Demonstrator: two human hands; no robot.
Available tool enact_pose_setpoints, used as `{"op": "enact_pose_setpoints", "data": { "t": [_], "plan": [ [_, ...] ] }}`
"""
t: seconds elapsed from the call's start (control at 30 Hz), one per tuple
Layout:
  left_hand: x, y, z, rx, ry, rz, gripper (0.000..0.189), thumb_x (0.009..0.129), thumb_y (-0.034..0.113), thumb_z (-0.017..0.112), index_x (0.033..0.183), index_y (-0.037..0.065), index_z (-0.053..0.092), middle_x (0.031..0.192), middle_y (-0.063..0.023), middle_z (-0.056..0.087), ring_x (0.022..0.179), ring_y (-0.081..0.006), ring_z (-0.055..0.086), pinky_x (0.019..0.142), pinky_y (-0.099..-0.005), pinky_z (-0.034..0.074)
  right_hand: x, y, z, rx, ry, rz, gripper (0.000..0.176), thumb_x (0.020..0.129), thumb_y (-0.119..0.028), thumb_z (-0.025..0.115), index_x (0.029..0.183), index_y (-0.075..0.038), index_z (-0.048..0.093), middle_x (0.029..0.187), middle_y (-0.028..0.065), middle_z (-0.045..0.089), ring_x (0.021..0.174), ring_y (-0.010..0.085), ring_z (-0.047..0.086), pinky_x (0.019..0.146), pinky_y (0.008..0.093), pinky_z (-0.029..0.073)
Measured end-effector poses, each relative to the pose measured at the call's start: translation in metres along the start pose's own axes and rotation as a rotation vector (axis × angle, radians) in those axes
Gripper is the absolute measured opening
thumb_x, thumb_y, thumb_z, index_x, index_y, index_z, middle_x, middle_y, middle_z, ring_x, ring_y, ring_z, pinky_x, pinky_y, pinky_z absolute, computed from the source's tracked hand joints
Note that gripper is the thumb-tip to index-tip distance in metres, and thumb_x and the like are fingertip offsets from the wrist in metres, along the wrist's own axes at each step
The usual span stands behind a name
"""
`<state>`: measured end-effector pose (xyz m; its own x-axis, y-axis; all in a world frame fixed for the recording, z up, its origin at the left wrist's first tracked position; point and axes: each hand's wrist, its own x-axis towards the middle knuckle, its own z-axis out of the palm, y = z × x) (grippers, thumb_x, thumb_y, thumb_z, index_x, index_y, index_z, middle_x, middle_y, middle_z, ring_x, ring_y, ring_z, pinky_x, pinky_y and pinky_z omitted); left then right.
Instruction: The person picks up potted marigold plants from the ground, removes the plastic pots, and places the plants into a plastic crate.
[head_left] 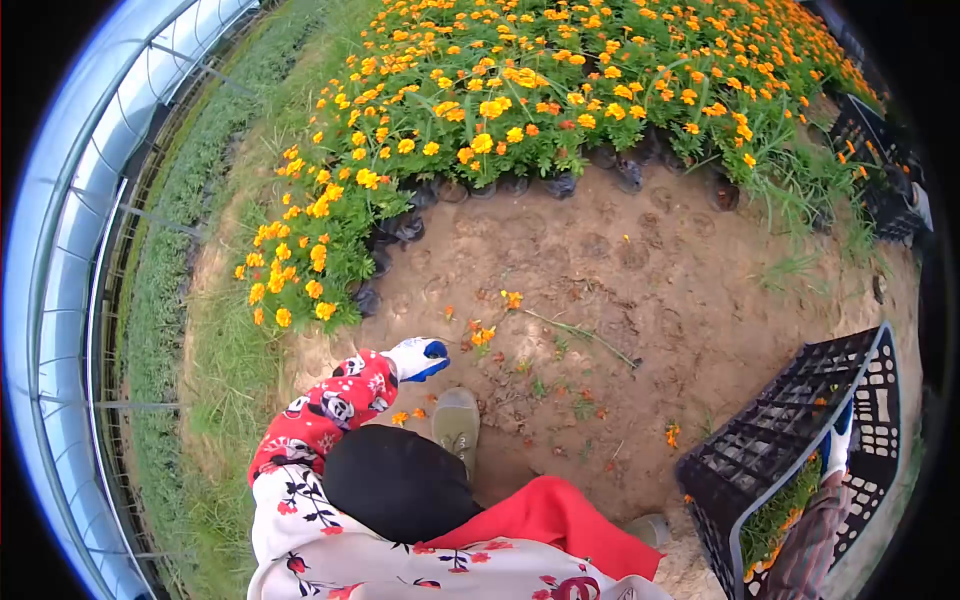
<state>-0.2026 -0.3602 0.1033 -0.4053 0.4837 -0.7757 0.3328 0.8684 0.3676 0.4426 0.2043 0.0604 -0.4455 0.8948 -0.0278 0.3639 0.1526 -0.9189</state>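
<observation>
My left hand [419,359], in a white glove with blue palm and fingertips, hangs above the bare soil. Its fingers are loosely bent and somewhat apart, and nothing shows in them. A red patterned sleeve [340,405] covers that forearm. Just beyond the hand, loose orange marigold heads [482,335] lie on the ground, with a cut flower stem [580,330] farther off. My right hand is out of view. At the right, another person's striped sleeve [805,540] and gloved hand [838,445] are at a tilted black plastic crate [770,420], which holds greenery with orange flowers.
Potted marigolds [520,110] in dark bags stand in dense rows ahead and to the left. A second black crate [870,165] is at the far right. Grass [230,350] and greenhouse framing [75,300] border the left. My shoe [457,425] rests on the soil.
</observation>
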Motion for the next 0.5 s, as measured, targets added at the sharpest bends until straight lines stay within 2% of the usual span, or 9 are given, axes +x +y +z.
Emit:
{"op": "enact_pose_setpoints", "data": {
  "t": [0.03, 0.07, 0.13, 0.2, 0.27, 0.33, 0.43, 0.47, 0.5],
  "plan": [
    [0.019, -0.039, 0.021, 0.019, 0.336, 0.157, 0.041, 0.079, 0.038, 0.064, 0.103, 0.005, 0.061, 0.085, -0.0086, 0.064, 0.068, -0.0175, 0.061, 0.058, -0.0303, 0.050, -0.003, 0.007, -0.008, 0.016, 0.016, -0.005, 0.060, 0.086, -0.004, 0.052, 0.139, -0.007, 0.026, 0.135, 0.0034, 0.038, 0.117, 0.0159, 0.041, 0.096, 0.0273, 0.036],
    [0.042, -0.072, 0.036, 0.015, 0.336, 0.161, 0.041, 0.079, 0.038, 0.064, 0.103, 0.005, 0.061, 0.085, -0.0086, 0.064, 0.068, -0.0175, 0.061, 0.058, -0.0303, 0.050, -0.011, -0.016, 0.001, 0.079, -0.032, 0.084, 0.054, 0.087, -0.006, 0.051, 0.137, -0.003, 0.030, 0.136, 0.0070, 0.037, 0.122, 0.0178, 0.037, 0.101, 0.0288, 0.030],
    [0.082, -0.120, 0.058, -0.316, 0.983, 0.047, 0.047, 0.076, 0.039, 0.066, 0.102, 0.000, 0.059, 0.080, -0.0096, 0.064, 0.064, -0.0176, 0.060, 0.059, -0.0320, 0.050, -0.029, -0.072, 0.012, 0.083, 0.008, 0.044, 0.048, 0.089, -0.010, 0.050, 0.134, -0.001, 0.036, 0.133, 0.0070, 0.041, 0.119, 0.0171, 0.040, 0.100, 0.0285, 0.031],
    [0.107, -0.158, 0.047, -0.882, 0.942, -0.216, 0.046, 0.072, 0.040, 0.070, 0.095, 0.001, 0.062, 0.077, -0.0112, 0.064, 0.062, -0.0142, 0.059, 0.051, -0.0313, 0.048, -0.039, -0.102, -0.005, -0.085, 0.091, 0.105, 0.043, 0.090, -0.014, 0.048, 0.130, 0.001, 0.041, 0.130, 0.0073, 0.045, 0.118, 0.0171, 0.041, 0.100, 0.0287, 0.031],
    [0.104, -0.178, 0.009, -0.547, 0.905, -0.478, 0.044, 0.073, 0.037, 0.070, 0.098, 0.001, 0.062, 0.090, -0.0114, 0.066, 0.080, -0.0260, 0.062, 0.071, -0.0371, 0.049, -0.055, -0.145, 0.012, -0.157, 0.278, 0.050, 0.040, 0.093, -0.020, 0.044, 0.129, -0.004, 0.044, 0.129, 0.0050, 0.046, 0.118, 0.0149, 0.042, 0.098, 0.0300, 0.032],
    [0.125, -0.217, 0.001, -0.733, 1.180, -0.136, 0.053, 0.073, 0.040, 0.068, 0.109, 0.003, 0.059, 0.109, -0.0108, 0.062, 0.103, -0.0278, 0.056, 0.091, -0.0359, 0.041, -0.064, -0.188, 0.043, -0.330, 0.290, -0.067, 0.040, 0.094, -0.021, 0.043, 0.129, -0.004, 0.044, 0.130, 0.0055, 0.046, 0.118, 0.0156, 0.042, 0.099, 0.0310, 0.032],
    [0.117, -0.214, -0.022, -0.414, 1.282, -0.182, 0.061, 0.075, 0.044, 0.065, 0.120, 0.005, 0.052, 0.123, -0.0101, 0.054, 0.116, -0.0252, 0.048, 0.100, -0.0343, 0.034, -0.064, -0.252, 0.115, -0.404, 0.260, -0.188, 0.041, 0.093, -0.017, 0.042, 0.130, 0.001, 0.041, 0.132, 0.0094, 0.044, 0.119, 0.0177, 0.041, 0.102, 0.0315, 0.029],
    [0.138, -0.242, -0.024, -0.599, 1.243, -0.026, 0.062, 0.079, 0.046, 0.060, 0.124, 0.006, 0.049, 0.127, -0.0095, 0.051, 0.118, -0.0264, 0.045, 0.102, -0.0355, 0.031, -0.065, -0.274, 0.142, -0.364, 0.243, -0.219, 0.040, 0.093, -0.016, 0.041, 0.129, 0.002, 0.040, 0.131, 0.0103, 0.044, 0.119, 0.0183, 0.041, 0.102, 0.0315, 0.029],
    [0.161, -0.263, -0.021, -0.424, 1.314, -0.191, 0.058, 0.081, 0.044, 0.058, 0.124, 0.006, 0.049, 0.128, -0.0100, 0.049, 0.118, -0.0274, 0.045, 0.102, -0.0359, 0.032, -0.063, -0.283, 0.157, -0.279, 0.186, -0.232, 0.040, 0.093, -0.015, 0.041, 0.129, 0.003, 0.040, 0.131, 0.0107, 0.044, 0.120, 0.0189, 0.041, 0.102, 0.0319, 0.029]
  ]
}}
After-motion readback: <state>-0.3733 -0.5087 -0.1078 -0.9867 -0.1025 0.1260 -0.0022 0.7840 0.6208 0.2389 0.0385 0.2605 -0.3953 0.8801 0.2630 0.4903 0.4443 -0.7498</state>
